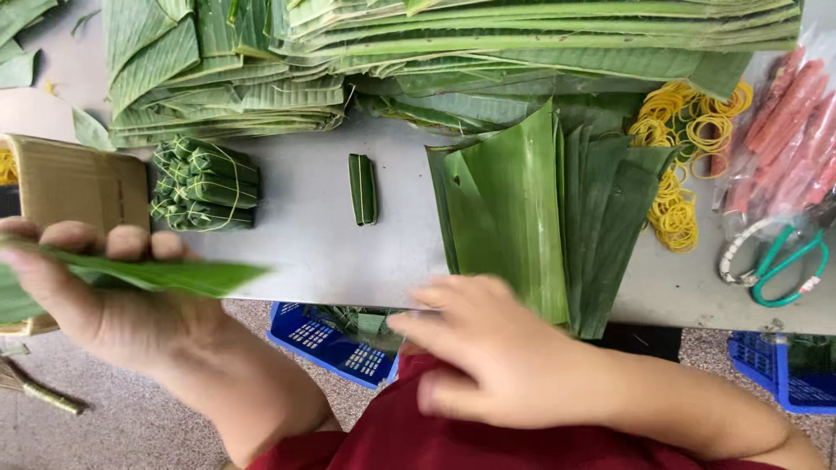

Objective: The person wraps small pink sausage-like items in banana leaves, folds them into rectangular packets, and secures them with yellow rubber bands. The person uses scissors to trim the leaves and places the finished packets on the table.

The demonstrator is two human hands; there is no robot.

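Note:
My left hand (104,296) is at the lower left, closed around a strip of green banana leaf (187,277) that sticks out to the right past my fingers. My right hand (483,352) hovers blurred at the lower middle, fingers apart and holding nothing, just below the near end of a pile of cut leaf pieces (540,200) on the grey table (305,235). One small wrapped leaf packet (362,189) lies alone on the table. A tied bundle of such packets (205,184) sits to its left.
Tall stacks of folded banana leaves (435,43) fill the far side. Yellow rubber bands (684,148) lie at right, beside pink sausages in plastic (788,130) and green-handled scissors (784,261). A cardboard box (74,183) stands at left. Blue crates (335,335) sit under the table.

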